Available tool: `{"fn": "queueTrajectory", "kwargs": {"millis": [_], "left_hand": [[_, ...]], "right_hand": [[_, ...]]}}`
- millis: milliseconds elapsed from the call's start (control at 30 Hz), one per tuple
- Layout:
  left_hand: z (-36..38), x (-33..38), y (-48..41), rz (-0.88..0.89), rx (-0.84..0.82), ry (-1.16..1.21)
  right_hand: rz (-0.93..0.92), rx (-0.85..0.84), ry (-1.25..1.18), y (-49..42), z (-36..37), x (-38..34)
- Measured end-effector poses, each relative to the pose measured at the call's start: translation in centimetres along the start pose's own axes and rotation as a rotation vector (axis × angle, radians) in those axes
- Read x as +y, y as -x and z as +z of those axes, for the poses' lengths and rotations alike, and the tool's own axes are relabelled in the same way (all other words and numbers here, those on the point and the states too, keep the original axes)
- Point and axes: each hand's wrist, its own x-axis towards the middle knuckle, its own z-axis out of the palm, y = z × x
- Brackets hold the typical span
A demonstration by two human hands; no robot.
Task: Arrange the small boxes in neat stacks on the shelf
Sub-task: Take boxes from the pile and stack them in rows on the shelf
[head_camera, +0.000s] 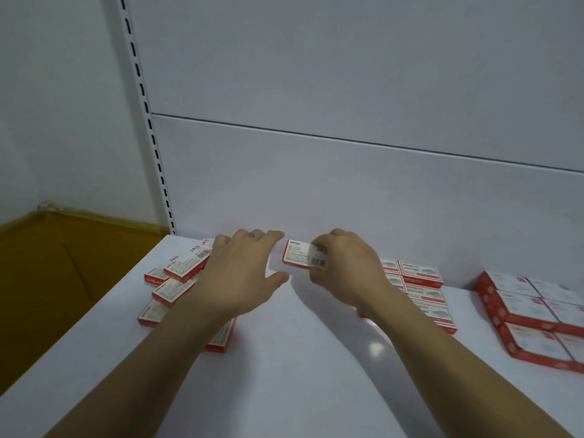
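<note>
We log one small box (301,253) held over the shelf (294,368), close to the back panel (316,184), its right end pinched by the right hand (344,267). Left of the box, the left hand (240,273) is spread and grips nothing, above a loose heap (177,279) of at least five boxes. Right of the box are tidy rows (422,289), count partly hidden. Farther right is a block (531,314) showing six tops, cut by the frame. In front of the box the shelf is open out to its near edge.

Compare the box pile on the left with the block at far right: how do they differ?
The left pile is jumbled, boxes at mixed angles and overlapping; the far-right block is squared up in a flush grid. The left arm crosses the left pile; nothing covers the far-right block. Both are red-and-white boxes on the white shelf.
</note>
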Motion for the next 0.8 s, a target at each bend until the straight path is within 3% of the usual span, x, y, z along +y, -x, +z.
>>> {"fn": "queueTrajectory", "kwargs": {"millis": [300,533,667,800], "left_hand": [[1.6,6.0,-2.5,0.213,-0.007,0.069],[4.2,9.7,-2.6,0.297,0.024,0.370],[5.4,9.9,-2.1,0.276,0.041,0.479],[6.1,9.2,-1.3,0.240,0.087,0.546]], "right_hand": [[0.025,-0.002,0.056,3.9,-4.7,5.2],[0.101,0.027,0.021,7.0,-5.5,8.0],[0.108,0.063,-0.130,7.7,-4.7,8.9],[0.192,0.173,-0.557,8.5,-3.6,9.1]]}}
